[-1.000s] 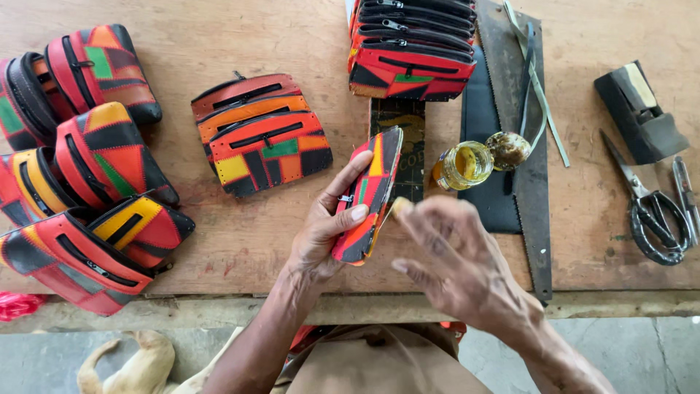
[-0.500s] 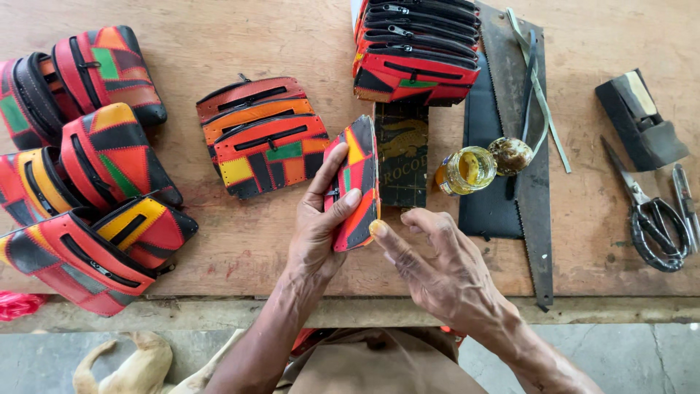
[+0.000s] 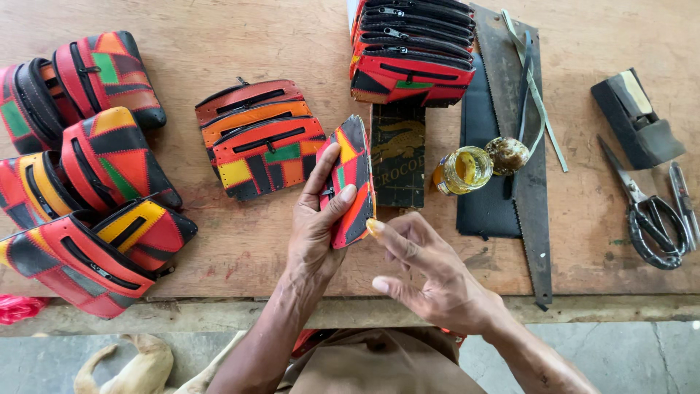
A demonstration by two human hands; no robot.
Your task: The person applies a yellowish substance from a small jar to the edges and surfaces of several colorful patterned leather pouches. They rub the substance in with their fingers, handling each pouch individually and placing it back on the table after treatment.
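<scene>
One open jar point(image 3: 465, 169), one scissors point(image 3: 651, 219), perhaps sixteen patchwork pouches point(image 3: 266, 149).

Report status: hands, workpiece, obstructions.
Left hand grips patchwork pouch upright on edge. Right hand open, glue-tipped finger at pouch edge. Open glue jar beside; nothing obstructing.

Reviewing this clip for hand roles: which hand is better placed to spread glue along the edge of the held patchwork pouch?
Probably the right hand. Its fingertip carries a yellowish dab and sits at the edge of the patchwork pouch. The left hand is busy gripping that pouch upright, and the open glue jar stands on the right.
</scene>
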